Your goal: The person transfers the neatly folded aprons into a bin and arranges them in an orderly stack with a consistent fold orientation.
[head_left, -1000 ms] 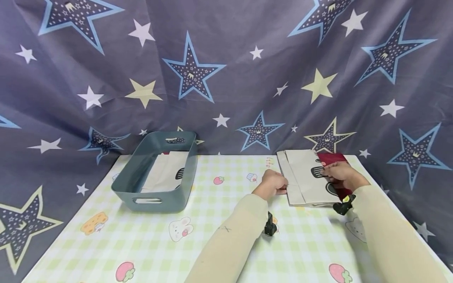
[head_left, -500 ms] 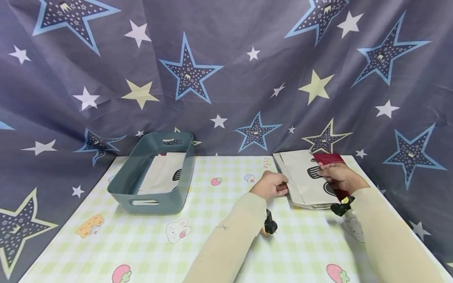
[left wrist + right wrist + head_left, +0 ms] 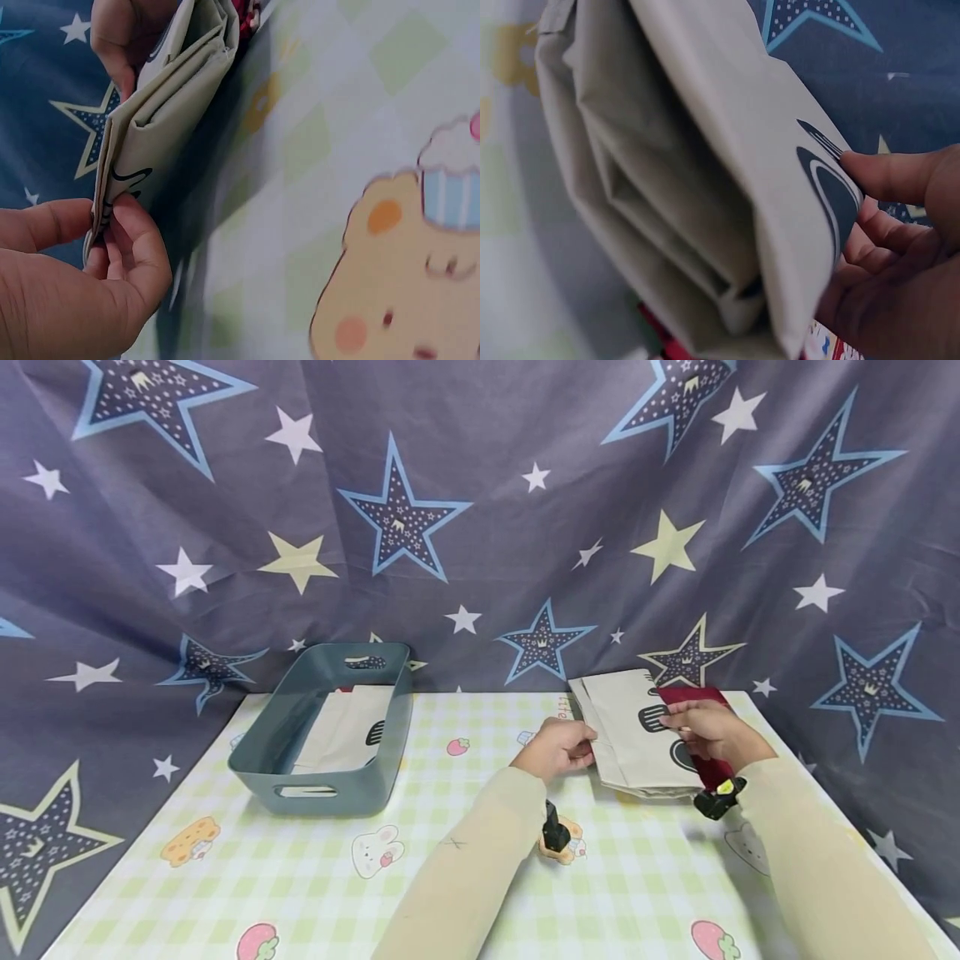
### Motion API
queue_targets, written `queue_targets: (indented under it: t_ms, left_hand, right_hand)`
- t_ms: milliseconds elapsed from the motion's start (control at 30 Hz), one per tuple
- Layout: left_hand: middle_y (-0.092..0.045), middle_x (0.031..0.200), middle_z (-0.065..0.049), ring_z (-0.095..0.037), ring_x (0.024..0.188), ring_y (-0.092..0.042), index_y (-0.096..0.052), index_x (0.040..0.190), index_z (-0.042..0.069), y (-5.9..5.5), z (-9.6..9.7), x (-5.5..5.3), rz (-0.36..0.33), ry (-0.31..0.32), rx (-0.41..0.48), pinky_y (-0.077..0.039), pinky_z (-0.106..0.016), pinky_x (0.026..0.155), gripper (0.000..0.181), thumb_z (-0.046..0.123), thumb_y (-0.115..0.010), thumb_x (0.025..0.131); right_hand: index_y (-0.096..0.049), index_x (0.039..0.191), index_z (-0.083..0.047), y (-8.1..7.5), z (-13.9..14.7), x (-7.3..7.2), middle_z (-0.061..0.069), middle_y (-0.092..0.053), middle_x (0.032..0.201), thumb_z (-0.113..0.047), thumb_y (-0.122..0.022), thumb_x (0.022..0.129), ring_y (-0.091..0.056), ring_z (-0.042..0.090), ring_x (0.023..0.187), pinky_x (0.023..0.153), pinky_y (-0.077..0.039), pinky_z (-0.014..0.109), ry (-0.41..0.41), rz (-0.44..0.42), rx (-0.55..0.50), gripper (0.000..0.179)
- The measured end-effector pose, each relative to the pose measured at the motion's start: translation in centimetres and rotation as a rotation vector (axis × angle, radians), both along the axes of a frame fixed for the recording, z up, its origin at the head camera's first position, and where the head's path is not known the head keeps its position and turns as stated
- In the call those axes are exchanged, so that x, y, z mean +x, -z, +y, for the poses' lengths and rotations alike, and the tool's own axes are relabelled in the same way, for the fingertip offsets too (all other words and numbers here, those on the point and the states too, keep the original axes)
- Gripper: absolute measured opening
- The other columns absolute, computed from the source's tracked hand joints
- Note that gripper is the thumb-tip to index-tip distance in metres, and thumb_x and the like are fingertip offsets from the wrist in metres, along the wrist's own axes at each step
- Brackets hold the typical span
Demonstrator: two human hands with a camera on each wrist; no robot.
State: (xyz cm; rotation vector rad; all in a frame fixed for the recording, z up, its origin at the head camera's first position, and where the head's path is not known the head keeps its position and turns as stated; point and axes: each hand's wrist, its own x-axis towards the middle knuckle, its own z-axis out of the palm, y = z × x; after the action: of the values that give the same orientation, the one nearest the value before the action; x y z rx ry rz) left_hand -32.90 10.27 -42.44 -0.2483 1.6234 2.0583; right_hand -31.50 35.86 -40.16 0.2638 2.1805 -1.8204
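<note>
A folded cream cloth (image 3: 618, 752) with black spatula prints and a dark red part (image 3: 693, 694) is at the back right of the table in the head view. My left hand (image 3: 558, 745) pinches its left edge; the left wrist view shows thumb and fingers on either side of the layers (image 3: 180, 94). On the other side, my right hand (image 3: 712, 732) grips the cloth near the red part. In the right wrist view the folds (image 3: 735, 112) gape apart, and the thumb of my right hand (image 3: 907, 247) lies on the printed face.
A grey-blue plastic basket (image 3: 330, 802) with handle holes stands on the left of the table, holding a similar folded cream cloth (image 3: 345, 727). The checked tablecloth (image 3: 300, 885) has cartoon prints. Behind it hangs a star-patterned curtain (image 3: 480, 560).
Both hands have shifted a little to the left with the cloth between them. Its left side has turned and its back edge sits higher in the view. The basket has stayed put.
</note>
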Motion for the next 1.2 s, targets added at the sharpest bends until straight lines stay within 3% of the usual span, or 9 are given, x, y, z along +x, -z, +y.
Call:
queue_targets:
  t_ms: [167, 300, 400, 800, 1000, 1200]
  left_hand:
    - [-0.068, 0.085, -0.007, -0.014, 0.069, -0.061, -0.067, 0.104, 0.003, -0.4, -1.4, -0.3, 0.035, 0.012, 0.003, -0.055, -0.032, 0.078, 0.018, -0.008, -0.066, 0.089]
    - [-0.069, 0.091, -0.007, -0.014, 0.071, -0.061, -0.065, 0.125, 0.004, -0.8, -2.5, -0.5, 0.048, 0.013, -0.011, -0.054, -0.032, 0.079, 0.037, -0.008, -0.066, 0.09]
    - [-0.069, 0.09, -0.007, -0.014, 0.072, -0.062, -0.061, 0.132, 0.004, -1.1, -3.3, -0.6, 0.065, 0.009, -0.028, -0.054, -0.03, 0.075, 0.043, -0.007, -0.066, 0.09]
    - [-0.067, 0.089, -0.007, -0.014, 0.068, -0.058, -0.061, 0.132, 0.002, -3.0, -7.2, -0.9, 0.164, 0.016, -0.097, -0.049, -0.026, 0.065, 0.042, -0.007, -0.064, 0.092]
    - [-0.066, 0.09, -0.006, -0.015, 0.07, -0.058, -0.059, 0.137, 0.003, -4.4, -9.4, -0.7, 0.203, 0.006, -0.166, -0.048, -0.026, 0.063, 0.045, -0.002, -0.064, 0.092]
    - [-0.067, 0.1, -0.008, -0.02, 0.082, -0.06, -0.057, 0.139, 0.002, -5.4, -11.2, -0.3, 0.221, -0.002, -0.195, -0.053, -0.031, 0.073, 0.047, -0.002, -0.064, 0.093]
  right_hand:
    - [-0.046, 0.125, -0.002, -0.8, -1.1, 0.1, -0.011, -0.05, 0.074, -0.009, -0.061, 0.102, -0.045, 0.003, 0.059, 0.063, -0.044, 0.028, 0.01, 0.034, 0.031, 0.029]
    - [-0.047, 0.116, -0.005, -1.5, -2.1, 0.2, -0.011, -0.05, 0.073, -0.007, -0.061, 0.102, -0.045, 0.003, 0.058, 0.065, -0.046, 0.028, -0.003, 0.045, -0.011, 0.02]
    - [-0.047, 0.112, -0.008, -2.0, -2.9, 0.2, -0.012, -0.051, 0.071, -0.006, -0.06, 0.102, -0.044, 0.004, 0.057, 0.062, -0.043, 0.027, -0.015, 0.055, -0.046, 0.016]
    - [-0.049, 0.117, -0.005, -3.6, -6.4, 0.1, -0.012, -0.049, 0.065, -0.008, -0.062, 0.101, -0.043, 0.002, 0.054, 0.057, -0.043, 0.023, 0.003, 0.101, -0.073, 0.021]
    - [-0.047, 0.121, -0.004, -3.8, -8.3, -0.2, -0.01, -0.051, 0.076, -0.008, -0.062, 0.101, -0.044, 0.005, 0.064, 0.062, -0.045, 0.026, -0.014, 0.133, -0.074, 0.025]
    - [-0.047, 0.127, 0.0, -4.0, -10.1, -0.4, -0.008, -0.055, 0.082, -0.008, -0.064, 0.099, -0.046, 0.005, 0.065, 0.062, -0.046, 0.026, -0.004, 0.156, -0.092, 0.033]
